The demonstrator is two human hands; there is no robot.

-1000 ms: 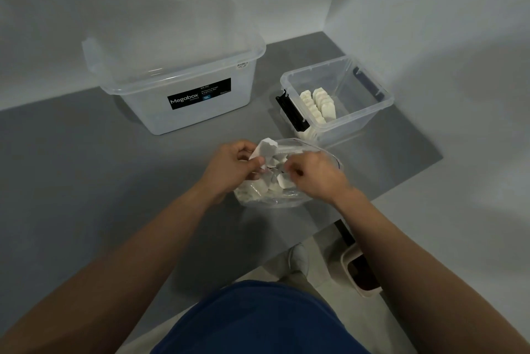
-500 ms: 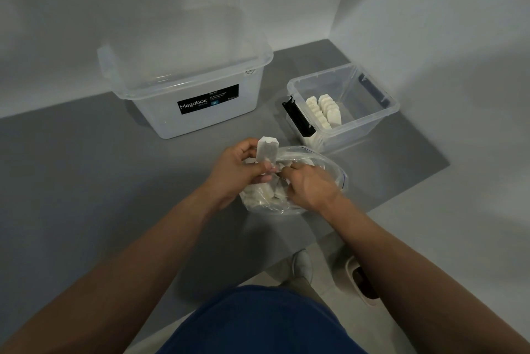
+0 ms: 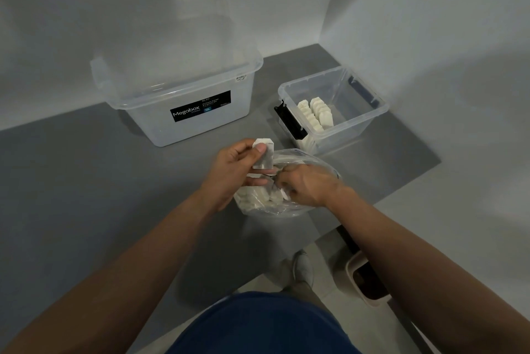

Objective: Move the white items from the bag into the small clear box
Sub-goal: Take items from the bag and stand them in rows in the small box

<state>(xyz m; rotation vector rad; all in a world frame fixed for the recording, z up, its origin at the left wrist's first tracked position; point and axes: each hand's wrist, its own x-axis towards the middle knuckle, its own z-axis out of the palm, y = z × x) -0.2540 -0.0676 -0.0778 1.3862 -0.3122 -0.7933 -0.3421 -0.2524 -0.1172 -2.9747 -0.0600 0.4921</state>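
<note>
L hand (image 3: 238,173) pinches one white sachet (image 3: 263,157) upright, thumb on its face, just above the bag mouth. R hand (image 3: 308,185) is down inside the clear bag (image 3: 324,165), fingers curled; can't tell if it's got anything. Bag sits on the worktop (image 3: 86,167) right beside the small clear box (image 3: 370,121). Box holds two short rows of stood-up sachets (image 3: 315,115), and there's a heap of sachets (image 3: 255,196) left in the bag. I'd say partway, plenty to go.

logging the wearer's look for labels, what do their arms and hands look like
The left forearm and right forearm are bare, no sleeves in view. The left hand and right hand show no gloves, rings or watch. A dark blue garment shows below.
</note>
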